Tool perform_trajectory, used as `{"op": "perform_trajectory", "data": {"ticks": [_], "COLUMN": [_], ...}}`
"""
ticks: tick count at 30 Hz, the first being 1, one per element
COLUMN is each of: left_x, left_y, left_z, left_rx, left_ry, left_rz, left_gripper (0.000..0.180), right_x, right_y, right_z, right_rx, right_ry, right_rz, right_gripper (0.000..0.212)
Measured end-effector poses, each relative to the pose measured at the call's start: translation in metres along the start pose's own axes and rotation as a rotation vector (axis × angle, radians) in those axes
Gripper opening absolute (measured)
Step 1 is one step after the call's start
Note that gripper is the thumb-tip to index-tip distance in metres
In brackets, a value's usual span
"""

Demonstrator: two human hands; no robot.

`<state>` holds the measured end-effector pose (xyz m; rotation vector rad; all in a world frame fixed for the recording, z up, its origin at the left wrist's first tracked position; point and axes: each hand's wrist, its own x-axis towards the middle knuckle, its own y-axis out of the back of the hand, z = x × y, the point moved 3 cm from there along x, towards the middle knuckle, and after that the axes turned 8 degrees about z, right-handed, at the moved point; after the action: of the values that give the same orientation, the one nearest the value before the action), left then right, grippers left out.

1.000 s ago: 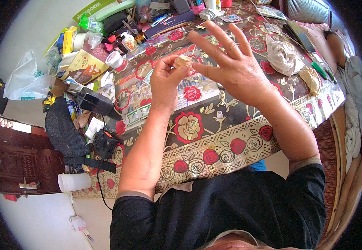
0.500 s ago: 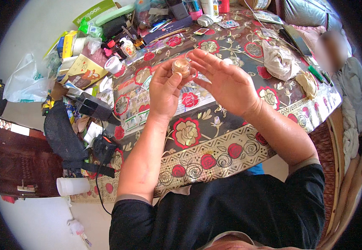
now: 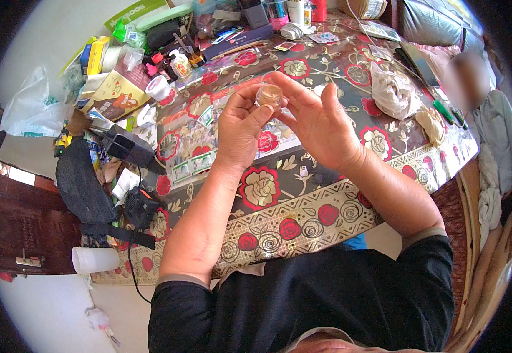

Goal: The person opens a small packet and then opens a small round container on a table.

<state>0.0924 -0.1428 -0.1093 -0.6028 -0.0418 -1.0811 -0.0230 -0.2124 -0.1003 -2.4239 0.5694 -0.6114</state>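
Observation:
A small round clear jar (image 3: 269,95) with tan-brown contents and no lid on it is held above the table by my left hand (image 3: 239,130), thumb in front and fingers curled round the far side. My right hand (image 3: 326,132) is beside it with palm facing the jar. Its fingers are stretched and the thumb stands apart; the fingertips are at the jar's right side, and I cannot tell whether they touch it. Behind my right hand a small white round thing (image 3: 319,90) shows in part. Printed sheets (image 3: 194,167) lie under a clear cover below my left hand.
A flowered tablecloth (image 3: 303,229) covers the table. Along the left lie boxes, small bottles (image 3: 180,66), a white tub (image 3: 158,88) and a black case (image 3: 85,185). A white cup (image 3: 95,259) lies at the near left edge. Crumpled cloth (image 3: 394,91) and green pens (image 3: 443,112) are at right.
The jar and my left hand have moved slightly to the right, and the jar's mouth is tilted more into view. My right thumb has spread away from the fingers.

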Motion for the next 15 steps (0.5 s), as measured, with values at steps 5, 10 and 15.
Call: {"op": "perform_trajectory", "data": {"ticks": [5,10,15], "left_x": [-0.002,-0.001,0.000], "left_y": [-0.004,0.001,0.003], "left_z": [0.005,0.003,0.007], "left_rx": [-0.041,0.004,-0.017], "left_ry": [-0.004,-0.028,-0.080], "left_rz": [0.019,0.043,0.079], "left_gripper": [0.031,0.031,0.029], "right_x": [-0.001,-0.002,-0.003], "right_y": [0.004,0.002,0.001], "right_z": [-0.002,-0.009,-0.014], "right_rx": [-0.459,-0.718,-0.843], "right_ry": [0.146,0.236,0.295], "right_rz": [-0.081,-0.115,-0.150], "right_gripper": [0.081,0.078,0.068]}}
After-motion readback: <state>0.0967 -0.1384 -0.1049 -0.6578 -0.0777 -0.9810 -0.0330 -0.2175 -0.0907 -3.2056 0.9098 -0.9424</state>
